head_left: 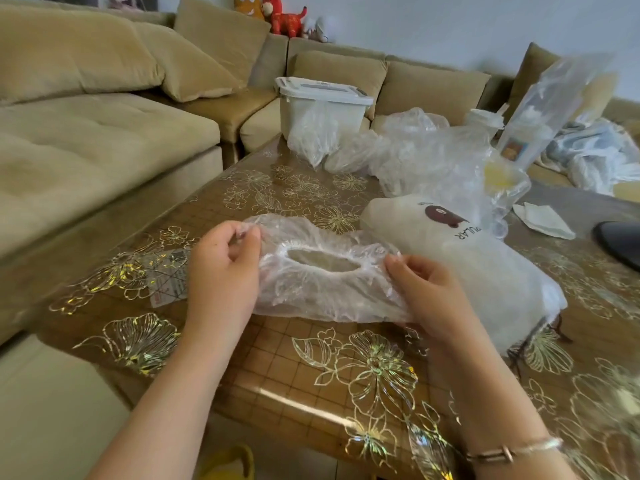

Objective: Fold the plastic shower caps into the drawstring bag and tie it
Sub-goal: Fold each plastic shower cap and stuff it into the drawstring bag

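Note:
A clear plastic shower cap with an elastic opening is stretched between my hands just above the table. My left hand pinches its left edge with curled fingers. My right hand grips its right edge. To the right lies a whitish drawstring bag with a brown bear print, lying flat on the table, its dark cords trailing at its near end. Behind it is a heap of more crumpled clear shower caps.
The table has a glossy brown cover with gold flowers. A white lidded bin stands at the far edge. A small printed packet lies left of my left hand. A beige sofa wraps around the left and back.

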Tool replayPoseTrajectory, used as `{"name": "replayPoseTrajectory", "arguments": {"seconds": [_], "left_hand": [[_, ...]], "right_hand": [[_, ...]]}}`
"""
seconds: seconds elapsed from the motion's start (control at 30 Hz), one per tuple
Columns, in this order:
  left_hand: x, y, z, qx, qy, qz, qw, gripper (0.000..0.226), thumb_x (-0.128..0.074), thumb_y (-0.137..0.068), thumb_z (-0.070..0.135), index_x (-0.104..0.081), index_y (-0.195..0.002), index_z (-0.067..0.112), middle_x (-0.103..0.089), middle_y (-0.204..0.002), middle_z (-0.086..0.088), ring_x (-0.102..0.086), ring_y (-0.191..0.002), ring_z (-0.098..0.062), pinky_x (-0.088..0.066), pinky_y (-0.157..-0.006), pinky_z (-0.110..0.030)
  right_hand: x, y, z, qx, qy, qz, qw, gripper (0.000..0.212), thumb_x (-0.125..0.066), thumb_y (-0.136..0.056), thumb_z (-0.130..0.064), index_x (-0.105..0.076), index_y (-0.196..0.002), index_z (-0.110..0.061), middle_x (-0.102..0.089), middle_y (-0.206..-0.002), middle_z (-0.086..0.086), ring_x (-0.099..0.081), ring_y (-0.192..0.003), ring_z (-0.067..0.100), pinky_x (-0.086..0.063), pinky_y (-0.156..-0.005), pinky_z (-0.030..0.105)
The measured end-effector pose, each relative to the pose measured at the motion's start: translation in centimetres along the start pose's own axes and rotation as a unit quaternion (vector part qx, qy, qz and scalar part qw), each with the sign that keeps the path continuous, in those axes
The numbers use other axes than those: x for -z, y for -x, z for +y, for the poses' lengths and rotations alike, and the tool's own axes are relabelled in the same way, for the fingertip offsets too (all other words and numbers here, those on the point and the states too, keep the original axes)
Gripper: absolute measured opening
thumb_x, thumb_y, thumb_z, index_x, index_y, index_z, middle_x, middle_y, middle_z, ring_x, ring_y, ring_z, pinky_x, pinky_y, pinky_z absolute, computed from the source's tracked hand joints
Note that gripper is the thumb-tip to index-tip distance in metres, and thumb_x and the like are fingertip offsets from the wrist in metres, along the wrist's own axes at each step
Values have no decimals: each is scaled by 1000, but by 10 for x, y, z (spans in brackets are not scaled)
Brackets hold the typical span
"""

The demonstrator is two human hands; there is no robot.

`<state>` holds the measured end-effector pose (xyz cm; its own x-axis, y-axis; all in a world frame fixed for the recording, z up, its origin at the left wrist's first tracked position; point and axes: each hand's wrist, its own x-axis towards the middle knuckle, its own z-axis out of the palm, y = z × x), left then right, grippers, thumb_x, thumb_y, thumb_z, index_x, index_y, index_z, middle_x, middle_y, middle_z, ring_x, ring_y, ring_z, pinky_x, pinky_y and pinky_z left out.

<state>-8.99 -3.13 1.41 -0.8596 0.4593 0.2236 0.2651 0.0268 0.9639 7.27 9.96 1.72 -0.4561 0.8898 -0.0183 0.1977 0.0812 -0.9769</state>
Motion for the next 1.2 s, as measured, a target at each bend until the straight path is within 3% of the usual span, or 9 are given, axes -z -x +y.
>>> {"name": "replayPoseTrajectory", "arguments": {"seconds": [0.1, 0.2, 0.37, 0.47, 0.6, 0.73, 0.87, 1.07, 1.2], "left_hand": [[6, -2, -4, -70, -156, 1, 985, 26, -53, -99, 26, -61, -76, 14, -59, -62, -2, -53, -54, -19, -38, -51, -33], [11, 4, -4, -67, -312, -10, 948, 27, -52, -98, 30, -58, -74, 21, -58, -60, 2, -54, -53, -18, -36, -47, -31], [13, 10, -1, -86, -433, 13, 897, 20, -51, -98, 37, -58, -108, 22, -65, -91, 2, -61, -77, -22, -43, -60, -32], [16, 6, -6, -153, -389, 43, 907, 29, -66, -88, 27, -58, -114, 17, -53, -116, -5, -44, -108, -32, -35, -84, -38], [18, 5, -5, -145, -268, -51, 951, 11, -65, -87, 15, -61, -92, 23, -51, -100, 11, -46, -102, -19, -31, -80, -24], [19, 8, -3, -140, -242, -184, 942, 16, -65, -90, 17, -64, -97, 31, -55, -101, 23, -51, -102, -2, -38, -85, -19], [21, 11, -7, -128, -312, -247, 908, 29, -64, -91, 31, -60, -119, 37, -51, -120, 29, -42, -118, 3, -34, -110, -34], [27, 14, -1, -92, -261, -270, 922, 47, -62, -79, 62, -52, -120, 43, -42, -118, 34, -46, -118, 1, -38, -110, -42], [31, 23, 2, -73, -305, -319, 894, 73, -64, -60, 81, -37, -120, 49, -30, -116, 31, -32, -116, 5, -19, -120, -45]], "right_hand": [[2, -4, 3, 47, 186, 67, 979, 35, -55, -98, -29, -65, -81, 0, -65, -74, 25, -55, -61, 31, -44, -59, 35], [1, 2, 8, 84, 362, 84, 924, 34, -54, -96, -34, -62, -74, -11, -57, -60, 4, -55, -59, 21, -43, -54, 32], [-3, 9, 2, 101, 480, 90, 867, 27, -49, -97, -46, -53, -95, -19, -61, -80, -1, -60, -74, 23, -50, -61, 35], [1, 14, -1, 174, 474, 92, 858, 23, -52, -96, -43, -48, -98, -21, -55, -90, -4, -55, -80, 19, -43, -61, 33], [5, 20, 0, 284, 373, 1, 883, 15, -62, -87, -40, -57, -91, -26, -48, -97, -14, -45, -95, 10, -41, -79, 26], [9, 29, 4, 227, 301, -172, 910, 37, -65, -73, -66, -57, -100, -42, -52, -111, -26, -50, -109, -5, -42, -91, 15], [19, 33, 8, 178, 321, -257, 894, 67, -76, -70, -60, -43, -127, -52, -49, -126, -32, -50, -114, -12, -45, -98, 17], [16, 31, 11, 230, 350, -187, 889, 46, -61, -91, -20, -45, -130, -37, -61, -123, -21, -65, -78, 0, -56, -73, 29], [14, 24, 13, 205, 281, -120, 930, 11, -54, -97, -24, -59, -103, -32, -71, -91, -4, -64, -73, 28, -52, -68, 44]]}}
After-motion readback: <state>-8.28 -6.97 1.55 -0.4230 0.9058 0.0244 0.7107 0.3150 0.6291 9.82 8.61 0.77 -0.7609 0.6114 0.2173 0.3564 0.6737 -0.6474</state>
